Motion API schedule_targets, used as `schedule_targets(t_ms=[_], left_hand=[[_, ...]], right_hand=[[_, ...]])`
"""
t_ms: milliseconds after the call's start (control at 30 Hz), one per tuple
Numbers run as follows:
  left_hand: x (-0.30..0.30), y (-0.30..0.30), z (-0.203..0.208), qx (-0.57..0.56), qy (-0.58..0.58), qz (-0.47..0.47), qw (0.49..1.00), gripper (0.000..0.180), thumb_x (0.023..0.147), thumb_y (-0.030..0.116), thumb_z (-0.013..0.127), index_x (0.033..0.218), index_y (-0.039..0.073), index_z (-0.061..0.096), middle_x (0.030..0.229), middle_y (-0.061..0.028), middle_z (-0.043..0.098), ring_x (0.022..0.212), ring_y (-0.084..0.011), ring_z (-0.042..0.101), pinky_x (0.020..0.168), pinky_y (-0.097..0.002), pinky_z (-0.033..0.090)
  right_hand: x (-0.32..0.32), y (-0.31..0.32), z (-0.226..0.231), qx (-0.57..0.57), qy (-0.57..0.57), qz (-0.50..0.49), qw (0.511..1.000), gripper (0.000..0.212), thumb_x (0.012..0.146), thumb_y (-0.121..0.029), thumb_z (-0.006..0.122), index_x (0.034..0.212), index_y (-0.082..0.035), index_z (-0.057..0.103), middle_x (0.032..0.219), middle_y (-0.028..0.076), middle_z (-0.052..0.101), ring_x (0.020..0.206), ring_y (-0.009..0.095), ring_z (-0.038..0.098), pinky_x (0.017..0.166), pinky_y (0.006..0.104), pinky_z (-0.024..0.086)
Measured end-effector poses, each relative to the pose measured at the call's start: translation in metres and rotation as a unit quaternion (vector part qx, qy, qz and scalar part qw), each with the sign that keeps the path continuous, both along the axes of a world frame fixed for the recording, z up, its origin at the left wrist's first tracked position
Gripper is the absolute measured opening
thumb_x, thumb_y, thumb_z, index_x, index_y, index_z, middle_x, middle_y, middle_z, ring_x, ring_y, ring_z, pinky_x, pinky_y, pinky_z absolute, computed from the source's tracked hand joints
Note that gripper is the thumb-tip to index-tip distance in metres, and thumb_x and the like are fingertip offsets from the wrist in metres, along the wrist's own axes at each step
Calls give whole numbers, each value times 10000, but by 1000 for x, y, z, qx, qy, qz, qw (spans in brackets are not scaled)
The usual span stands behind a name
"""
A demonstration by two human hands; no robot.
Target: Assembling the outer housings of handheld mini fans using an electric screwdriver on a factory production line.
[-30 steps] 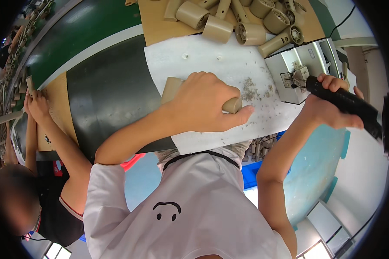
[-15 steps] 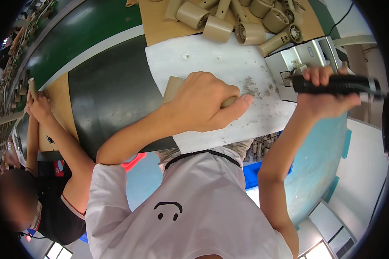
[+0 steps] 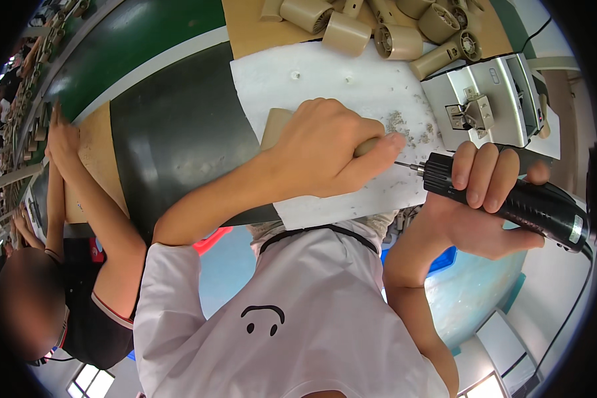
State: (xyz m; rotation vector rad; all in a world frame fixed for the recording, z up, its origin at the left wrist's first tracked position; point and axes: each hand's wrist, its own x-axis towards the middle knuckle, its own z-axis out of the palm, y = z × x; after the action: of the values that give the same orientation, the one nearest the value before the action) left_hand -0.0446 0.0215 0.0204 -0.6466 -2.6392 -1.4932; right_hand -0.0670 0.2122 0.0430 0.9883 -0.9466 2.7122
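Note:
My left hand [image 3: 331,149] is closed round a beige handheld fan [image 3: 276,126] above the white mat. Most of it is hidden; one part shows left of the wrist and a narrow end at the thumb. My right hand [image 3: 464,222] grips a black electric screwdriver [image 3: 534,205], its fingers over the barrel. The thin bit points left at the fan's narrow end by my left thumb, and a small gap seems to lie between them. Several small screws [image 3: 401,126] lie scattered on the white mat [image 3: 265,86] beyond my hands.
Several beige fans [image 3: 348,34] lie on brown board at the back. A grey metal box with a bracket [image 3: 454,83] stands at the right. Black matting [image 3: 172,132] covers the bench on the left, where a co-worker's arms [image 3: 99,179] reach in. A cable trails from the screwdriver.
My right hand has brought the screwdriver from beside the metal box down and left, its bit now near the fan. My left hand keeps its hold. The view has shifted slightly.

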Motion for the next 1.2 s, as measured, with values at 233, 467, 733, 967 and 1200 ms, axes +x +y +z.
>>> schedule_targets(t_ms=[233,467,733,967,1200], left_hand=[[0,2,0,-5,-1,9,1000,370,887,195,523,550,43,496,457,-107,415,416,-306,382,415,-376,323],[0,5,1,21,-20,27,999,410,911,197,497,534,37,480,444,-115,411,398,-313,372,409,-386,316],[0,5,9,-12,-78,63,995,462,899,291,504,524,45,616,433,-142,493,416,-352,491,450,-434,408],[-26,-31,-7,-270,55,196,941,406,869,308,497,613,30,646,599,-195,602,538,-383,580,540,-451,482],[-120,-118,-13,-248,261,374,854,210,818,184,581,785,6,686,656,-159,643,689,-328,654,674,-397,519]], right_hand=[[0,-2,-1,-6,-3,6,1000,699,870,-709,393,1283,-144,408,716,-8,460,592,129,441,594,315,399],[2,-5,-2,2,10,3,1000,702,869,-700,415,1288,-138,401,709,-4,466,590,130,445,580,312,394],[2,-14,-9,-5,23,5,1000,690,878,-678,434,1296,-130,394,697,5,463,585,132,442,563,306,385],[10,-4,-9,9,-72,-49,996,632,894,-649,391,1197,-100,467,638,-4,426,533,115,388,526,272,341],[-1,40,-16,33,-112,-186,976,692,854,-717,403,1179,-111,477,636,19,415,543,140,377,546,313,356]])
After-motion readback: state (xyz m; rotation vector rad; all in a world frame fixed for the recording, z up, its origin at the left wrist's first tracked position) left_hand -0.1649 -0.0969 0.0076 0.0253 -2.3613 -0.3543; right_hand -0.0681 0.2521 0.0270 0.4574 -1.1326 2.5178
